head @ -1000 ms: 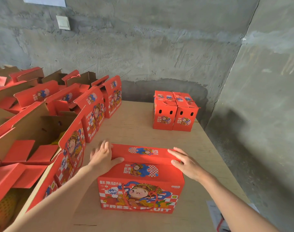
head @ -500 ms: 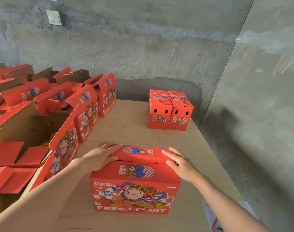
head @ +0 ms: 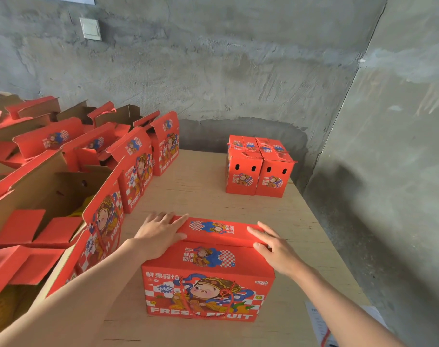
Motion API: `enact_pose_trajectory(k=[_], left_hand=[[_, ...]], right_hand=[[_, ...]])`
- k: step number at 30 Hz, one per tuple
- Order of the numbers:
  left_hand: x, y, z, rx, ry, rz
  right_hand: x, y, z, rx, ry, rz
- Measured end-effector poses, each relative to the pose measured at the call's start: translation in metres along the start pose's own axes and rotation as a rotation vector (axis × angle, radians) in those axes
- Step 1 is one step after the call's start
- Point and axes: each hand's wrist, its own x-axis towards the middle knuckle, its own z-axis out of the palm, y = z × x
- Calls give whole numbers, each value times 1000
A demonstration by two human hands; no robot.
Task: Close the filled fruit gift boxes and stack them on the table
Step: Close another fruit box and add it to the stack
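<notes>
A red fruit gift box with a cartoon figure and "FRESH FRUIT" on its front stands on the wooden table right before me. Its two top flaps are folded down and meet along the middle. My left hand lies flat on the left end of the lid, fingers straight over the far flap. My right hand presses flat on the right end, fingers straight. Two closed red boxes stand side by side at the table's far right.
Several open red boxes with raised flaps stand in rows along the left, one of them showing yellow fruit inside. Rough grey concrete walls close the back and right. A paper sheet lies near the table's front right edge.
Both hands have stayed on the lid, pressing the flaps flatter; the left fingers now reach further over the far flap. The view has shifted slightly.
</notes>
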Motion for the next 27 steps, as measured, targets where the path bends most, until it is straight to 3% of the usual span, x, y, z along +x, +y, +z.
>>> enact_pose_trajectory(k=[5, 14, 23, 27], left_hand=[[8, 28, -8, -20, -121, -45], [14, 44, 3, 6, -73, -105], [15, 40, 23, -172, -142, -60], [15, 41, 19, -191, -148, -52]], right_hand=[[1, 2, 0, 41, 5, -6], [0, 3, 2, 77, 14, 6], [-3, 4, 8, 118, -8, -11], [6, -4, -3, -162, -19, -50]])
